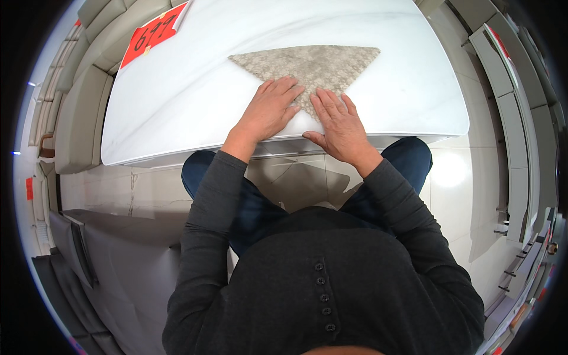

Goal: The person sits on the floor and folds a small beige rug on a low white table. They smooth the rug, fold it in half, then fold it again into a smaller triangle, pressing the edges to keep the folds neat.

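Note:
A beige-grey, mottled cloth (317,62) lies flat in a triangle on a white marble-patterned table (177,115). Its long edge faces away from me, and one corner points towards my body at the table's near edge. My left hand (273,106) rests palm down with its fingertips on the cloth's left slanting side. On the other side of that near corner, my right hand (339,122) presses its fingers on the cloth, thumb held out to the left. Neither hand grips anything. The palms hide part of the cloth's lower sides.
A red paper sign (153,35) with handwritten figures is taped at the table's far left. A beige sofa (82,120) stands along the left side. Behind me on the left is a grey upholstered piece of furniture (128,248). Low cabinets (510,120) line the right.

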A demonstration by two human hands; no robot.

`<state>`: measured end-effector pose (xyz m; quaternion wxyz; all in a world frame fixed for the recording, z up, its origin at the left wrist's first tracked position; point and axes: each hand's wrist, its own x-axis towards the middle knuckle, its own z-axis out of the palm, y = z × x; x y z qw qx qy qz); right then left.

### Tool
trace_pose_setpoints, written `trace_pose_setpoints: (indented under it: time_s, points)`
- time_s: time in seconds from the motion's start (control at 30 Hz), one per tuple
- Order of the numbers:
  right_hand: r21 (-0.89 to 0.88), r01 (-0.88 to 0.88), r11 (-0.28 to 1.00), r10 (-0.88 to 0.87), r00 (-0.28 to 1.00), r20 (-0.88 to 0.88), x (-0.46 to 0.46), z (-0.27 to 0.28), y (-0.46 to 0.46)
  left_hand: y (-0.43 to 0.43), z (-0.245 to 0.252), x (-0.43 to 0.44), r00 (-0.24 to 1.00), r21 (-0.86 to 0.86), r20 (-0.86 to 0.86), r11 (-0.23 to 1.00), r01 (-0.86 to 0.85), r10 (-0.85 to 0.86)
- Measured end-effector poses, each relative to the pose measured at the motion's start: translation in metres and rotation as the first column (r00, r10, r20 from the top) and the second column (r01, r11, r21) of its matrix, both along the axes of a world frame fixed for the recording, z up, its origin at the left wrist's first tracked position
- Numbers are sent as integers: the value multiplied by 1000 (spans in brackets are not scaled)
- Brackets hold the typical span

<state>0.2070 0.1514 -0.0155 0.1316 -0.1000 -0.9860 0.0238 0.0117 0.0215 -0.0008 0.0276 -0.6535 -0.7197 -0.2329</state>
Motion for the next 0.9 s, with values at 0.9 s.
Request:
trace_pose_setpoints:
  time_s: [0.9]
  points:
    - [-5, 15, 1000, -15, 1000, 8, 0, 3, -1, -23, -4, -58, 991, 142, 67, 982, -127, 119]
